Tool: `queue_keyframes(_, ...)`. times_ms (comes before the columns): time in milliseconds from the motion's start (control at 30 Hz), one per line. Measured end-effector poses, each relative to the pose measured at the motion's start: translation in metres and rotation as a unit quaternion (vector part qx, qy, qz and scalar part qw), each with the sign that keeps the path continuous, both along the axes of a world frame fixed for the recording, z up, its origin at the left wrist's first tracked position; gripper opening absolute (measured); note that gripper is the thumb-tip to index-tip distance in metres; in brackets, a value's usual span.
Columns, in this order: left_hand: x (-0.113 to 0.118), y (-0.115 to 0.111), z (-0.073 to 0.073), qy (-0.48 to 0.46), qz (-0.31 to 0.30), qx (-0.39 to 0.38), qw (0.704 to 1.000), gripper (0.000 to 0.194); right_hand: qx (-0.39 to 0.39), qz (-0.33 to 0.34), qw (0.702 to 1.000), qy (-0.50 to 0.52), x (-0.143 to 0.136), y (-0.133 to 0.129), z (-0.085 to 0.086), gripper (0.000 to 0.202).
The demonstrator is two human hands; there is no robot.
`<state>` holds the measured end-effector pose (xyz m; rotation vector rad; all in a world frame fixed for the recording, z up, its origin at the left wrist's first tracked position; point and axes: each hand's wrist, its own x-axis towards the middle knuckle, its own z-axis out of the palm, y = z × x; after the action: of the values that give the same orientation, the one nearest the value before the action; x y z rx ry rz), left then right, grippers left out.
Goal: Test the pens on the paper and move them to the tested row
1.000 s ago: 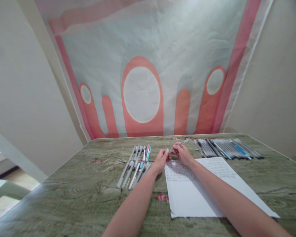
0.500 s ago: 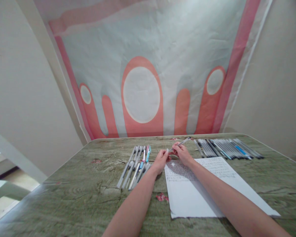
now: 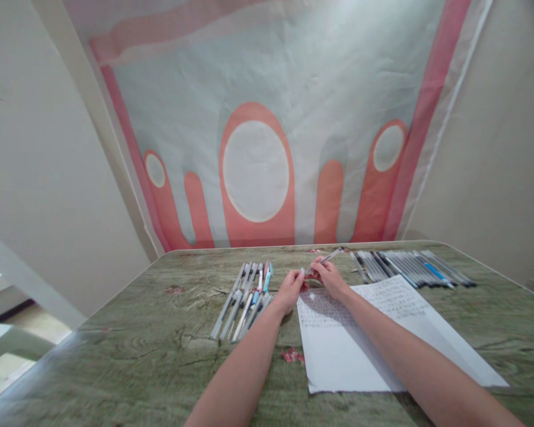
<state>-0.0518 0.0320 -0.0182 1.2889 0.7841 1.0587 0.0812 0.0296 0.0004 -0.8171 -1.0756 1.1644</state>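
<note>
Over the top left of a handwritten sheet of paper [image 3: 351,356], my two hands are close together. My right hand [image 3: 331,279] is closed round a slim clear pen [image 3: 333,255], whose dark end points up and to the right. The pen's other end points at my left hand [image 3: 291,289]. Those left fingers pinch a small clear piece that looks like a pen cap [image 3: 302,271]; its outline is partly hidden by the fingers.
Left of my hands, capped pens [image 3: 226,311] lie in two rows, with a few coloured ones among them. A long row of pens [image 3: 409,268] lies beyond the paper at the right. Everything rests on a wood-patterned table [image 3: 151,356] before a wall hanging [image 3: 249,231].
The paper's top right corner has risen slightly and the sheet has shifted a little at its right side. Both hands and the pen stay almost where they were.
</note>
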Motion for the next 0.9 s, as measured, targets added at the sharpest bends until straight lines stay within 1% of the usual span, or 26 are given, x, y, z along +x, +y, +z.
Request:
queue_keyframes(367, -0.0005, 0.0027, -0.0033, 0.016, -0.002, 0.012, 1.000, 0.029, 0.000, -0.006, 1.000, -0.013, -0.0006, -0.0005, 0.0020, 0.020)
queue_keyframes(633, -0.0011, 0.0022, -0.0027, 0.008, -0.008, 0.014, 1.000, 0.030, -0.011, -0.008, 1.000, -0.017, -0.0018, -0.0041, 0.0058, 0.021)
queue_keyframes(900, -0.0015, 0.0021, -0.0020, 0.002, -0.008, 0.014, 1.000, 0.030, 0.004, -0.001, 1.000, -0.014, -0.0032, -0.0046, 0.0054, 0.020)
